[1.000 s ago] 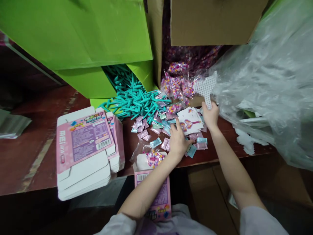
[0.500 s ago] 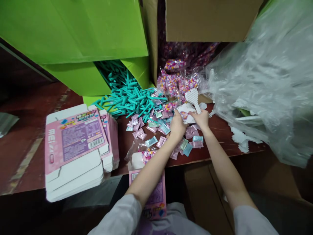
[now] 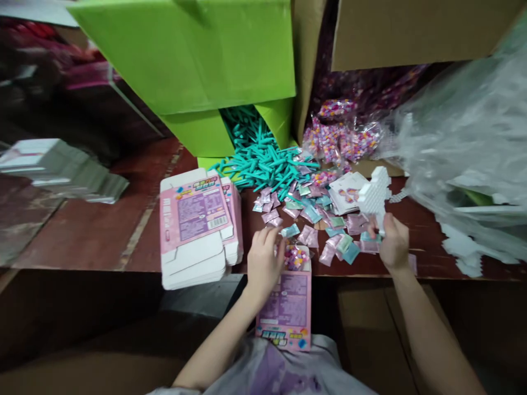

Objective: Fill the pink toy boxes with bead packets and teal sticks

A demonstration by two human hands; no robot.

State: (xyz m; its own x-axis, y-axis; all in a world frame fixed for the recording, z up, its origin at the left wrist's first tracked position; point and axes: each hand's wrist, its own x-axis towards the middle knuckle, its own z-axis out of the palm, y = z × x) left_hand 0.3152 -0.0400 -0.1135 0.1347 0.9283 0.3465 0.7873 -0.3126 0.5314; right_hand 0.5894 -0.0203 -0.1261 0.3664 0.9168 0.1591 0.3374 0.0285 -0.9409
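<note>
Table (image 3: 94,241), two hands (image 3: 265,260) (image 3: 394,244), one open box (image 3: 290,307)

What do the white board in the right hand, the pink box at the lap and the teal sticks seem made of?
White board, in the right hand: probably moulded matte plastic; it looks stiff, with a regular bumpy surface.
Pink box: likely thin printed card, finish unclear; straight edges, white at the opening.
Teal sticks: perhaps plastic, smooth-looking; even colour and similar shapes.

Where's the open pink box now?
In the head view, the open pink box is low centre, at the table's near edge, with the left hand at its top and the box stack to its left.
</note>
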